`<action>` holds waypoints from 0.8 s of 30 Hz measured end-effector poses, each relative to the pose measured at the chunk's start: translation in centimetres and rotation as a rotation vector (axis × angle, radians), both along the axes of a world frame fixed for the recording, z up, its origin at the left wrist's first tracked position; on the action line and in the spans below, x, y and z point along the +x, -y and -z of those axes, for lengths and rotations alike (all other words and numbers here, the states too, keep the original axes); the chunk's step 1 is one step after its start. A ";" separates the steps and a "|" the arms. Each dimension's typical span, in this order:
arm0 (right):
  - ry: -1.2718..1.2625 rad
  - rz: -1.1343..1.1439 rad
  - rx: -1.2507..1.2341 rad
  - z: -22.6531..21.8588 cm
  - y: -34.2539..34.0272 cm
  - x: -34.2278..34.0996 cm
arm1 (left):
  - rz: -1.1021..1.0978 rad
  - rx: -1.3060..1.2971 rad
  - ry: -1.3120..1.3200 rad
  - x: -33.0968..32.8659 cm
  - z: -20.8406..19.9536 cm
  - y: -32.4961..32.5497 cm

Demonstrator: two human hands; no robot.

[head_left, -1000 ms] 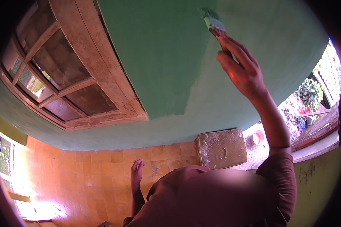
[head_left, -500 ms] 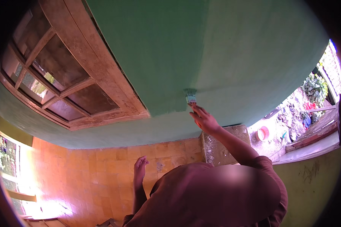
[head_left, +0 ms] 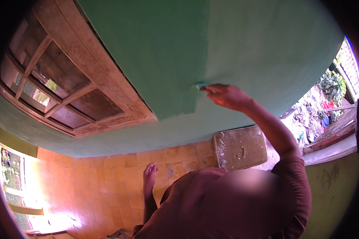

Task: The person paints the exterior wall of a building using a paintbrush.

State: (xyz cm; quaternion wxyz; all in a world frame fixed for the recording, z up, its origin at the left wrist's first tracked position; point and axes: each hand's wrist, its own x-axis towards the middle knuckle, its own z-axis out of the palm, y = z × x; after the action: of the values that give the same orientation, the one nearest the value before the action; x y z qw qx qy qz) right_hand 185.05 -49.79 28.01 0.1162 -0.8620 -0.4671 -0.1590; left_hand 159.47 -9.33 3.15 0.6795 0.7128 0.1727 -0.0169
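My right hand [head_left: 228, 96] is closed around the handle of a paintbrush [head_left: 202, 86]. The brush's bristles meet the green wall [head_left: 243, 71] at the edge between a darker green painted area [head_left: 159, 67] and the lighter green beside it. Lower down, my left hand [head_left: 150, 173] hangs away from the wall, above the floor. Its fingers are loosely bent and slightly apart, with nothing seen in them.
A wooden window frame [head_left: 119, 93] with glass panes borders the dark green area on the left. Below the wall, a brown patterned box-like block [head_left: 241, 149] stands on orange floor tiles [head_left: 107, 179]. Bright openings lie at both sides; cluttered ground [head_left: 307, 119] shows through the right one.
My right hand and the brush have moved up the wall, and the brush now lies more sideways. My right arm reaches farther out, uncovering more of the block. My left hand has hardly moved.
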 end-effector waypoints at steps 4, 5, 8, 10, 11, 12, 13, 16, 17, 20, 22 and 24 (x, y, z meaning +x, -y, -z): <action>0.251 -0.003 0.098 -6.4 0.0 -1.9 | -0.018 -0.009 0.012 0.2 0.2 0.3; 0.243 -0.007 0.098 -7.2 -0.3 -2.4 | -0.023 -0.010 0.004 0.2 0.3 0.3; 0.433 0.049 0.220 -7.2 -1.4 -3.6 | -0.015 -0.020 0.006 0.4 0.3 0.6; 0.482 0.112 0.288 -4.7 -1.7 -3.5 | -0.010 -0.034 -0.018 1.3 -0.3 1.3; 0.478 0.116 0.287 -2.8 -1.8 -3.3 | -0.007 -0.034 -0.022 1.6 -0.6 1.6; 0.410 0.155 0.286 -0.3 -2.1 -3.1 | -0.006 -0.033 -0.023 1.8 -1.0 1.8; 0.340 0.189 0.287 2.3 -2.6 -2.8 | -0.010 -0.030 -0.025 1.8 -1.2 1.9; 0.171 0.211 0.261 9.6 -3.6 -3.5 | 0.004 -0.031 -0.006 1.6 -1.2 1.6; 0.166 0.204 0.266 11.6 -3.9 -3.9 | -0.004 -0.027 -0.009 1.4 -0.8 1.4; 0.019 0.208 0.280 16.7 -4.4 -4.7 | -0.001 -0.042 0.042 1.0 -0.2 1.0; -0.140 0.250 0.270 19.9 -4.7 -5.0 | -0.020 -0.002 0.006 0.9 -0.6 1.0; -0.299 0.260 0.267 24.1 -5.0 -5.2 | -0.022 0.017 -0.005 0.8 -1.1 1.2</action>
State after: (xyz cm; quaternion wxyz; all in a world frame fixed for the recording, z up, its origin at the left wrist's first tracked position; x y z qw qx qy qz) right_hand 179.83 -44.80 3.90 0.2755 -0.9058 -0.3047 -0.1037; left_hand 160.31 -10.57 4.21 0.6732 0.7166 0.1822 -0.0097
